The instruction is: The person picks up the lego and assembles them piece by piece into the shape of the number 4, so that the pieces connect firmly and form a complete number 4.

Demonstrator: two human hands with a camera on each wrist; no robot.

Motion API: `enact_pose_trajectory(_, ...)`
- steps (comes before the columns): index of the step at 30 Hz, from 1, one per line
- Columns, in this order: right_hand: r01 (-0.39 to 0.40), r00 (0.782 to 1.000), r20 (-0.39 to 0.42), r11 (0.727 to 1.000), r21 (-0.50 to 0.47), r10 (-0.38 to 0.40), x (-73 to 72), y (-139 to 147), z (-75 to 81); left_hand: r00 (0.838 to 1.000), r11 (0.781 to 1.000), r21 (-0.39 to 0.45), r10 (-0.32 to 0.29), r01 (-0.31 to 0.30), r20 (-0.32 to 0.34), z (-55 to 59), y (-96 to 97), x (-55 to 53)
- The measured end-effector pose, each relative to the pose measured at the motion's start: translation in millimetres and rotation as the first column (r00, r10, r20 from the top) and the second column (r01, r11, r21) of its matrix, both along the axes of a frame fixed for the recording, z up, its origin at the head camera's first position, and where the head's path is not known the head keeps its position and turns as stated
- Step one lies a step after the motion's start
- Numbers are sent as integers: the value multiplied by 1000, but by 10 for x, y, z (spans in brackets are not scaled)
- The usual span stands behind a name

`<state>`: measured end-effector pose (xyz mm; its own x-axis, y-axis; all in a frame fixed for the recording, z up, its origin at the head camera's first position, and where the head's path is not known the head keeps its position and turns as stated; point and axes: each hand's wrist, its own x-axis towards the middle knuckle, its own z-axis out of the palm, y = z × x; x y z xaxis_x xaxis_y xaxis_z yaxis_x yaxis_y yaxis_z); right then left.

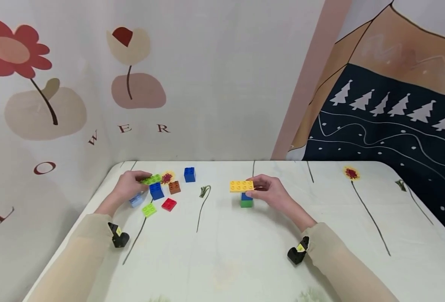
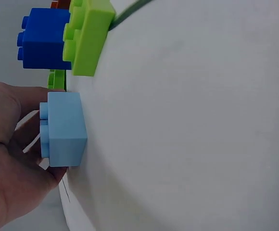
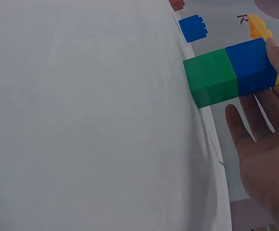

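On the left, my left hand (image 1: pixel 129 186) pinches the near end of a long lime green brick (image 1: pixel 152 179) between fingers and thumb. A light blue brick (image 2: pixel 66 129) sits just in front of that hand and hides part of the grip in the left wrist view. My right hand (image 1: pixel 270 189) grips a long yellow brick (image 1: pixel 241 186) by its right end, thumb low at its edge. The yellow brick lies across the top of a blue brick (image 3: pixel 251 66), which is stacked on a green brick (image 3: pixel 210 78), and juts out leftward.
Beside the left hand are a dark blue brick (image 1: pixel 156 191), a brown brick (image 1: pixel 174 187), a red brick (image 1: pixel 168 204) and a small lime brick (image 1: pixel 149 209). Another blue brick (image 1: pixel 189 174) stands farther back. A printed white cloth (image 1: pixel 215 247) covers the table.
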<state>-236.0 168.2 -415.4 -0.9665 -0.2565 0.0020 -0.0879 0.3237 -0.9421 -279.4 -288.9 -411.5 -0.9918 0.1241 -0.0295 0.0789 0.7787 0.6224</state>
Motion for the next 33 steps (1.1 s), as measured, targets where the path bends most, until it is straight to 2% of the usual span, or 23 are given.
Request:
enact_pose_trajectory(6,-24,1000,-1,1000,-19,24,-22,-13,-24,998,1000,-17,-12,12,-54,108,-6,64)
enact_pose_trajectory(12,-23,1000,-19,1000,-13,23,-11,-7,-44,994,999,26,-17,20,-107,319,79,122)
enact_pose_trajectory(17,-23,1000,-22,999,-29,23,5,-8,-46,994,994,88,-52,61,-98,508,247,204)
enact_pose_trajectory(22,-19,999,-27,999,-29,18,13,2,-45,987,980,145,-120,135,-105,651,510,310)
enact_pose_trajectory(28,-17,1000,-27,999,-43,16,2,3,-58,964,949,189,-230,252,-129,748,870,426)
enact_pose_trajectory(33,-7,1000,-29,999,-42,6,-11,-11,-82,943,923,210,-296,323,-149,781,1096,499)
